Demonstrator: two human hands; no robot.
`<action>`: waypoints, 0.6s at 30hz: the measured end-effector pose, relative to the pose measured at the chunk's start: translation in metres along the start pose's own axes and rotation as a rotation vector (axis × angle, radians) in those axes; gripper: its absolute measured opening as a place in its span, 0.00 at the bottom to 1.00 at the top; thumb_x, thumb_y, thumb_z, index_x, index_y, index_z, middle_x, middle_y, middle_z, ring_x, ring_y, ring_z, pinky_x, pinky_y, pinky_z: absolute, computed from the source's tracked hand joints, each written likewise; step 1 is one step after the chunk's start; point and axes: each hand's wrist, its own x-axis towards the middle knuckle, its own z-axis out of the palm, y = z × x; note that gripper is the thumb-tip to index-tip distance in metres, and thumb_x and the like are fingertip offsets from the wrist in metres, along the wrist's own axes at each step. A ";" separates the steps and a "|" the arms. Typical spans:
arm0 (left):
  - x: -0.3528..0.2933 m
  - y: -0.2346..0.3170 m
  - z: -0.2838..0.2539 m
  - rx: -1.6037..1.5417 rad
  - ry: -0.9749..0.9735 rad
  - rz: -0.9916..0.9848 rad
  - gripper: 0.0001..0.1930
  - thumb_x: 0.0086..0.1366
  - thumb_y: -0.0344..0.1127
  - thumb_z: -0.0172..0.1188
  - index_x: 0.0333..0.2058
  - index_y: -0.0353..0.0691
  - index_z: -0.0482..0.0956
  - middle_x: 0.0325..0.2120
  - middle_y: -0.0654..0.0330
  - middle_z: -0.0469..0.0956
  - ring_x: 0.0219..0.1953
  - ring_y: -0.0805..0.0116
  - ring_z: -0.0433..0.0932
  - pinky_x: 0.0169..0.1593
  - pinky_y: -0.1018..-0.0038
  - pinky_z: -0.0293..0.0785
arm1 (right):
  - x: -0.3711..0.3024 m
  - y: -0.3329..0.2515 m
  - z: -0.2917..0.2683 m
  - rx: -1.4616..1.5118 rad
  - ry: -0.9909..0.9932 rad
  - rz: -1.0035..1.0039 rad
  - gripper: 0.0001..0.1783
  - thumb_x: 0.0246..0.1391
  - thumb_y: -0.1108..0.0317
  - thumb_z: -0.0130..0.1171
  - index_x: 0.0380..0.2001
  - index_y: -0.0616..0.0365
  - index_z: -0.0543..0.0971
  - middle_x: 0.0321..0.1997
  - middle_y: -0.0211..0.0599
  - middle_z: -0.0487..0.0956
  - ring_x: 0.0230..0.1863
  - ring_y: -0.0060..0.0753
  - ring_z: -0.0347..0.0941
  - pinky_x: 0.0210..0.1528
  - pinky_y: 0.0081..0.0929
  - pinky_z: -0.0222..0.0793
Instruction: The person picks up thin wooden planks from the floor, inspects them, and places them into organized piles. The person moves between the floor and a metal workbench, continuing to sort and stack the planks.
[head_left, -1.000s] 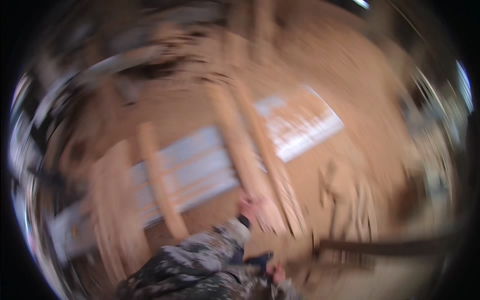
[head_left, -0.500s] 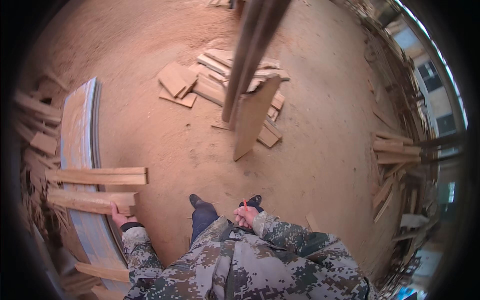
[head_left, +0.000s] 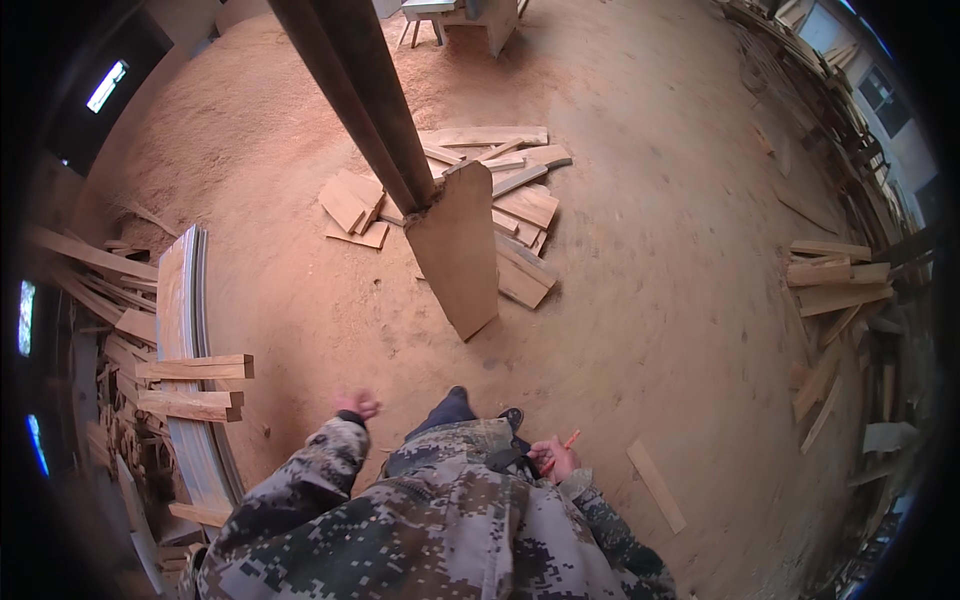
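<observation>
My left hand [head_left: 362,403] is in the air in front of my left side, holding nothing, its fingers loose and somewhat blurred. My right hand [head_left: 553,457], close to my waist, is closed around a thin orange-red pencil [head_left: 572,438] whose end sticks out past the fingers. To the left of my left hand, two short wooden boards, an upper one [head_left: 205,367] and a lower one [head_left: 190,404], lie across a stack of long grey-faced panels [head_left: 178,300]. The hand is well apart from both.
A dark metal post [head_left: 365,110] with a broad wooden board [head_left: 455,250] against its base stands ahead. Behind it lies a pile of planks [head_left: 525,205]. Loose timber [head_left: 830,275] lines the right side, and a single strip [head_left: 657,485] lies on the dusty floor.
My left hand has let go of the lower short board and swung right, away from the panel stack. My right hand still grips the pencil. The view has turned, and I stand further from the boards.
</observation>
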 end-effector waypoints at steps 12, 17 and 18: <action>0.176 -0.227 0.093 1.574 0.205 -0.452 0.36 0.60 0.34 0.67 0.65 0.38 0.63 0.33 0.55 0.78 0.35 0.62 0.77 0.42 0.61 0.78 | 0.009 -0.290 -0.219 0.236 0.214 -0.607 0.32 0.69 0.42 0.40 0.36 0.61 0.79 0.29 0.45 0.81 0.31 0.45 0.79 0.38 0.43 0.78; 0.305 -0.313 0.152 1.577 0.193 -0.740 0.38 0.54 0.49 0.70 0.61 0.40 0.71 0.34 0.49 0.83 0.37 0.57 0.82 0.46 0.61 0.79 | 0.030 -0.347 -0.402 -0.286 0.737 -0.565 0.39 0.68 0.35 0.35 0.26 0.61 0.78 0.16 0.40 0.77 0.15 0.38 0.72 0.19 0.37 0.73; 0.333 -0.323 0.191 1.608 0.159 -0.685 0.39 0.52 0.48 0.70 0.62 0.41 0.71 0.38 0.49 0.84 0.42 0.55 0.83 0.50 0.61 0.78 | 0.027 -0.351 -0.434 -0.277 0.730 -0.318 0.39 0.65 0.30 0.35 0.26 0.54 0.78 0.20 0.37 0.78 0.20 0.43 0.75 0.23 0.41 0.74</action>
